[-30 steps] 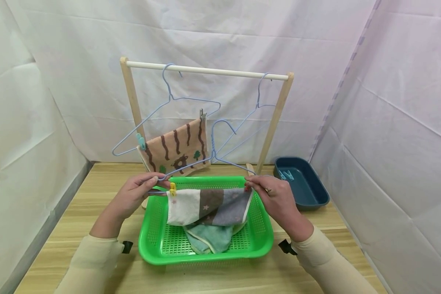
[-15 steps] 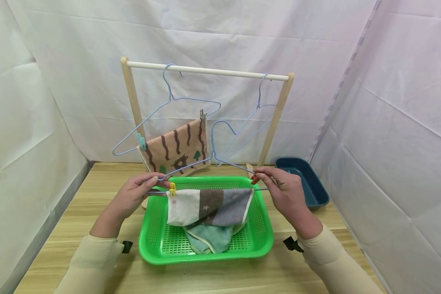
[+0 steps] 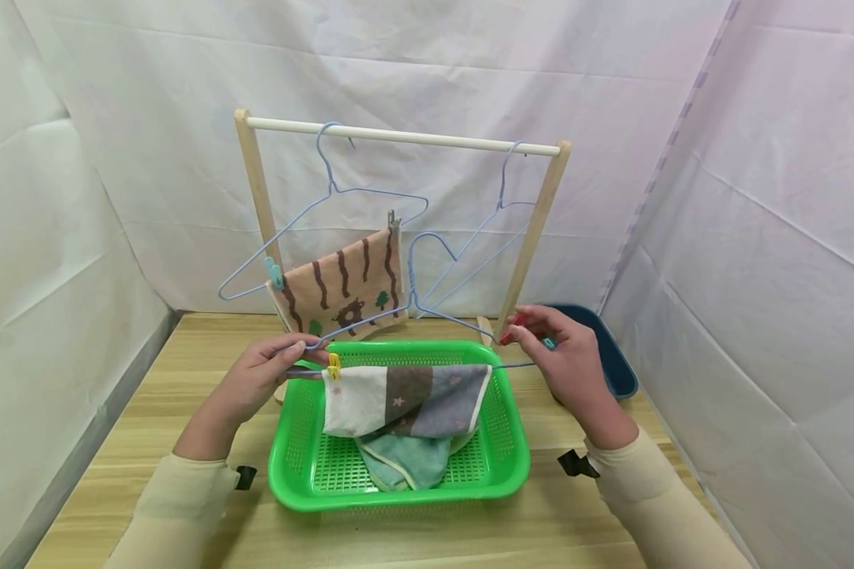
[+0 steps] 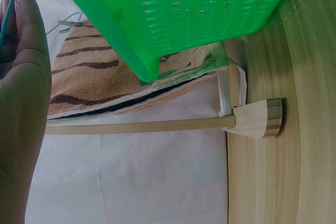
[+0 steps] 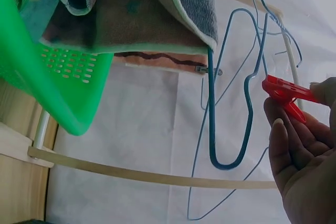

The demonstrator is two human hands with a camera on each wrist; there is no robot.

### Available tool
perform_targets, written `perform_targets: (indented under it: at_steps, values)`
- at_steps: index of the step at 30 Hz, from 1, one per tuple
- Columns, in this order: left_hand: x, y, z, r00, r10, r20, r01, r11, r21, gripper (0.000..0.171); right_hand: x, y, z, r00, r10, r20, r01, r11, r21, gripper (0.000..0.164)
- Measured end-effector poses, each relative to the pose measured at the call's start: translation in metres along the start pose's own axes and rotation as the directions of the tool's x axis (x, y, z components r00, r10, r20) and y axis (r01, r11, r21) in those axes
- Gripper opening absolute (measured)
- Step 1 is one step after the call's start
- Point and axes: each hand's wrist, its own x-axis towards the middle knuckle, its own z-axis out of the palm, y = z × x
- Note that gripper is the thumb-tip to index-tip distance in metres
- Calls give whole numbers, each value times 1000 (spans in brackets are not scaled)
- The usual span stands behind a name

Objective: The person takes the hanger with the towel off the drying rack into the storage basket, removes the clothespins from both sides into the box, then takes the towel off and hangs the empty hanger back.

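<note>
My left hand (image 3: 256, 375) grips the left end of a blue wire hanger (image 3: 364, 322) above the green basket. Over its lower bar hangs a small white, brown and grey towel (image 3: 409, 395), with a yellow clothespin (image 3: 334, 363) at its left corner. Just right of the hanger, my right hand (image 3: 572, 356) pinches a red clothespin (image 3: 512, 330) between thumb and fingers. The right wrist view shows this red clothespin (image 5: 283, 90) apart from the towel, near the hanger's bent end (image 5: 226, 163). Only part of the left hand (image 4: 26, 77) appears in its wrist view.
The green basket (image 3: 398, 502) holds a teal towel (image 3: 409, 458). Behind it, a wooden rack (image 3: 398, 137) carries a hanger with a brown striped towel (image 3: 345, 276) and another hanger (image 3: 501, 178). A dark blue tray (image 3: 615, 367) stands right, partly behind the right hand.
My right hand has pulled the red clothespin off the towel's right corner and moved right with it. The left hand and hanger have stayed in place.
</note>
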Motion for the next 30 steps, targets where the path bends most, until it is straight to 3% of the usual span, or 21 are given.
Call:
perform_targets:
  at_steps: [5,17,25,30]
  values:
    - [0,-2,0,1000,-5,1,5,1000,-6,34,5,5,-6,997,76,-7,-77,996,-50,27]
    - [0,-4,1,1000,-24,-14,24,1000,10,35,19,37,-25,981,189,43,-186,981,-51,29]
    - [0,-5,0,1000,-18,-6,18,1000,10,34,26,62,-39,966,248,73,-236,962,-139,31]
    - [-2,-5,-2,1000,0,-1,0,1000,-5,35,34,81,-47,941,316,117,-283,930,-235,35]
